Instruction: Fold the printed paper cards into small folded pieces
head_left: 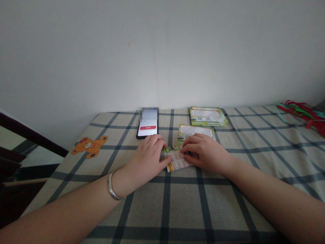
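A small printed leaflet [179, 163], with orange and white grid panels and a green edge, lies on the checked cloth between my hands. My left hand [149, 154], a silver bangle at its wrist, grips the leaflet's left end with the thumb on top. The curled fingers of my right hand [207, 152] pinch its right part and hide some of it. Just behind, partly covered by my right hand, is a green-bordered printed card [196, 129]. A phone [148, 132] with a lit screen lies beyond my left hand.
A stack of similar green-edged cards [207, 117] rests near the wall [162, 54]. Red and green straps [308, 117] are heaped at the far right. A teddy bear picture [90, 146] is at the left of the checked tablecloth [149, 210]. Dark bars [30, 132] stand beyond its left edge.
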`<state>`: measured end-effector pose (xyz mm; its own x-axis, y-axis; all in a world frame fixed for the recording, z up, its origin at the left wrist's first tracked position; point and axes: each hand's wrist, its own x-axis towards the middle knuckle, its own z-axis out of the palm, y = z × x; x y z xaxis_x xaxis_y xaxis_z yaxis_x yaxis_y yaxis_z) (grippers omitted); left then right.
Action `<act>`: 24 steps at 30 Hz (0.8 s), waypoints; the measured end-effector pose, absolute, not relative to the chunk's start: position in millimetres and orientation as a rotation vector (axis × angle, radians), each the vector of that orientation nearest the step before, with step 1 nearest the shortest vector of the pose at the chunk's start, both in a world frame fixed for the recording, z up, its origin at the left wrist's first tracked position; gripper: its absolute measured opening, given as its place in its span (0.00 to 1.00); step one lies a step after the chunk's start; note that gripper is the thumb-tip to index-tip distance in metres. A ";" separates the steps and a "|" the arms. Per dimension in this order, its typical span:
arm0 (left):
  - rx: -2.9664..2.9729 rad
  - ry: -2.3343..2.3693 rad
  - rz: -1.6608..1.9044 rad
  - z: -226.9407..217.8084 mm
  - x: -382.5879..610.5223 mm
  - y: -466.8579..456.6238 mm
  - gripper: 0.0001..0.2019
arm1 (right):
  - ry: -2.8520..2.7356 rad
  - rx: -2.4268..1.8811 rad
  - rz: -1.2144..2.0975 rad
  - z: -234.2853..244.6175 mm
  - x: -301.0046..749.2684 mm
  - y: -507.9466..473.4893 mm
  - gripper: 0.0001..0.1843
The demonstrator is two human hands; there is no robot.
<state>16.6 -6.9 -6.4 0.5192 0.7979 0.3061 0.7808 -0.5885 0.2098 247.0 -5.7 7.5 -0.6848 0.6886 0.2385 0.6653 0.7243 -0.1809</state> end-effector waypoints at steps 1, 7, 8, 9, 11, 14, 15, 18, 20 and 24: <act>2.691 1.402 0.581 -6.3 16.4 -6.7 0.12 | -2.638 -1.065 0.114 7.2 246.6 -5.7 0.10; 2.589 1.390 0.606 -10.1 14.0 -1.4 0.13 | -2.608 -1.071 0.114 5.3 244.3 -4.9 0.10; 2.582 1.386 0.619 -11.1 13.6 -0.7 0.13 | -2.602 -1.077 0.115 4.9 243.7 -4.4 0.10; 2.578 1.380 0.627 -12.0 13.4 -0.1 0.13 | -2.593 -1.088 0.112 4.3 243.2 -3.9 0.10; 2.574 1.368 0.632 -13.4 13.1 0.6 0.12 | -2.572 -1.115 0.095 2.6 242.3 -2.7 0.11; 2.573 1.357 0.647 -14.6 13.0 1.2 0.12 | -2.536 -1.145 0.065 -0.9 242.2 -1.0 0.17; 2.576 1.355 0.655 -14.7 13.0 1.3 0.11 | -2.526 -1.151 0.055 -1.9 242.4 -0.5 0.18; 2.592 1.348 0.654 -14.5 13.0 0.6 0.11 | -2.505 -1.156 0.025 -3.4 243.3 0.3 0.19; 2.602 1.348 0.645 -13.9 13.2 -0.3 0.10 | -2.498 -1.147 0.027 -3.4 243.6 0.6 0.18; 2.617 1.344 0.640 -11.7 13.8 -2.1 0.10 | -2.480 -1.145 0.065 -2.9 243.6 1.1 0.16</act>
<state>13.8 -2.1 -11.7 0.5133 0.8003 0.3098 0.7450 -0.5948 0.3020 243.6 1.1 -2.9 -0.5804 0.7390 0.3422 0.7200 0.6620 -0.2084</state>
